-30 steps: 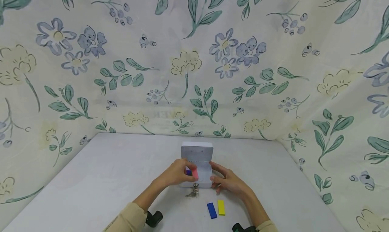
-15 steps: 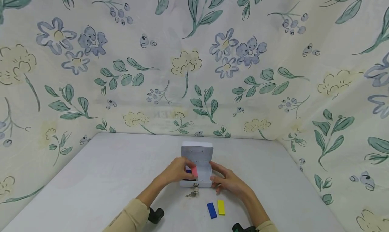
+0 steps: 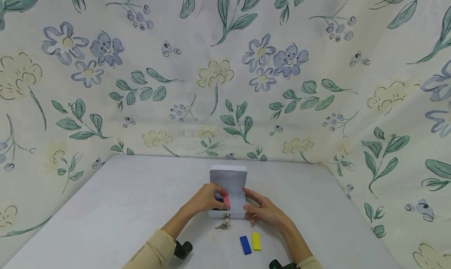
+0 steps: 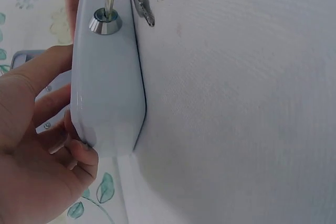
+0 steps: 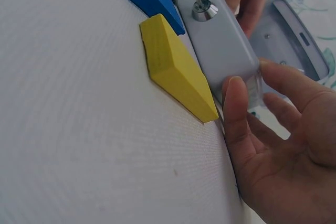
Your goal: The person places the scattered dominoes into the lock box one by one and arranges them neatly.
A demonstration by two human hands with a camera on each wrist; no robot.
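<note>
On white table (image 3: pixel 148 194): pinching pink block (image 3: pixel 227 201) lengthwise front-to-back in left hand (image 3: pixel 207 199), at open box (image 3: pixel 238 214); right of grip, holding box end with right hand (image 3: pixel 265 210).

A beige fabric left sleeve (image 3: pixel 155 247), with a small line of dark, unreadable marking (image 3: pixel 136 254), ends well short of the bare left hand (image 3: pixel 205 199). A matching beige fabric right sleeve (image 3: pixel 310 263) ends below the bare right hand (image 3: pixel 267 212). Beside the left cuff shows a black, rounded, tube-like device (image 3: pixel 183 250), beside the right a second black, rounded device (image 3: pixel 281 264)
</note>
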